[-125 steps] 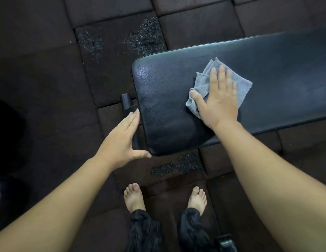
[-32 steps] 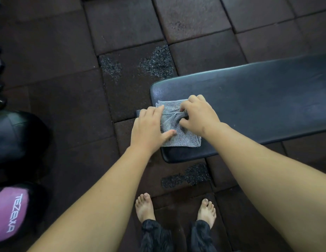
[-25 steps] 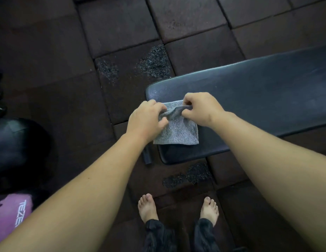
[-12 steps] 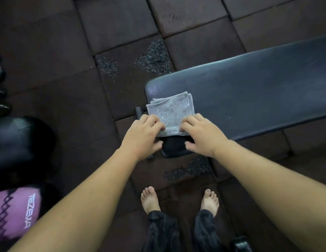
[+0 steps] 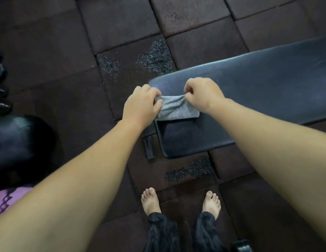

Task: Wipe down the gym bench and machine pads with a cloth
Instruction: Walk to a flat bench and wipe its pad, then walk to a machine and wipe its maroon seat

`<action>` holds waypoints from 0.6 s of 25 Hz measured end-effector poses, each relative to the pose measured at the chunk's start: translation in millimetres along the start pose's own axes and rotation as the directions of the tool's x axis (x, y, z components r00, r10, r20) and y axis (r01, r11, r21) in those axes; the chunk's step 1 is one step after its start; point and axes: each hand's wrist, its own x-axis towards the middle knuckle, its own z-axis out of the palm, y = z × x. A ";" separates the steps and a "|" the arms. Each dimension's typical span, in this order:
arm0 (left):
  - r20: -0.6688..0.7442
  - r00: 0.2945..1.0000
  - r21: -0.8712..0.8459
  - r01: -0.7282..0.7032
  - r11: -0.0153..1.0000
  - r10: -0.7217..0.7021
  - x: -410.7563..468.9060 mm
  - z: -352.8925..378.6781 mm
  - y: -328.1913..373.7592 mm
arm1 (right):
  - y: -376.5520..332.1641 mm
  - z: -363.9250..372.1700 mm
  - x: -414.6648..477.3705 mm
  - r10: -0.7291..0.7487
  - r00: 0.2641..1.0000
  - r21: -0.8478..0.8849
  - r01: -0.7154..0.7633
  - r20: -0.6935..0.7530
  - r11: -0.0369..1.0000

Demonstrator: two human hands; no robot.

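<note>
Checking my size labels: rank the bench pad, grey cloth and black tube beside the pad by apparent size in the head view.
1. bench pad
2. grey cloth, folded, partly hidden
3. black tube

Glossy vinyl bench (image 5: 258,91); nubby cloth (image 5: 176,110).

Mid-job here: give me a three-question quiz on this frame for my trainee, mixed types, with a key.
1. True or false: the right hand lies flat on the bench pad.
2. The cloth is: A spread under one palm; B pinched at its top edge by the left hand and the right hand; C hanging off the pad's far side.
3. Fill in: the person's feet are ___.
Key: 1 false; 2 B; 3 bare.
</note>
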 end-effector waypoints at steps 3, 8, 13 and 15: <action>0.061 0.956 -0.123 0.292 0.949 -0.286 -2.6 5.7 4.9 | -7.9 12.1 0.0 -0.113 0.993 -0.123 0.115 0.020 0.986; 0.161 0.829 -0.317 0.557 0.768 -0.535 -30.3 20.5 29.9 | -9.3 31.4 -18.9 -0.160 0.979 -0.233 0.187 0.129 0.954; 0.269 0.734 -0.517 0.657 0.549 -0.624 -26.4 19.4 42.2 | -20.0 23.6 -18.6 0.002 0.986 -0.197 0.032 0.170 0.980; 0.293 0.765 -0.563 0.623 0.543 -0.574 -30.3 1.7 48.7 | -20.5 9.8 -27.4 0.059 0.975 -0.088 -0.040 0.215 0.995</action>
